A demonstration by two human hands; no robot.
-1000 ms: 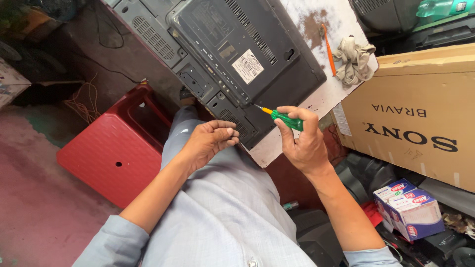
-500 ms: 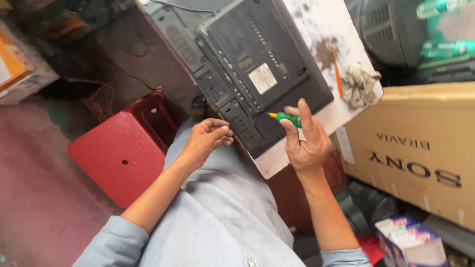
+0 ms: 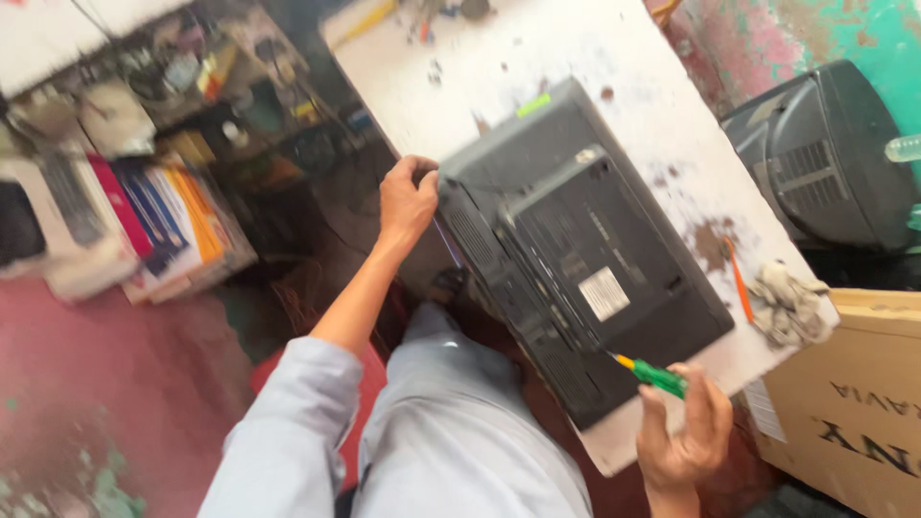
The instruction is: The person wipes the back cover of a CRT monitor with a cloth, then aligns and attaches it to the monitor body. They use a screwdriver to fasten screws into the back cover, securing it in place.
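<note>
- A dark grey flat-panel set is seen lying back-side up on a stained white table, one corner overhanging the near edge just above the lap.
- The left hand is closed on the set's far left corner, fingers wrapped over the edge, so the casing is steadied from that side.
- A green-handled screwdriver is pinched in the right hand, fingers curled round the handle; the yellow collar and thin shaft point away from the palm toward the near lower edge of the back cover, and the tip appears to sit at or just off the plastic.
- For the work in hand, it is judged that the shaft should be kept square to the screw head and pressed firmly, while the corner is held still so the overhanging casing is not rocked.
- The back cover is shown as matte moulded plastic with ribbed vent slots, a raised central block and a pale rectangular label.
- Beyond the screwdriver, a crumpled grey rag and an orange pen-like tool are seen on the table; a brown cardboard box stands beside it.
</note>
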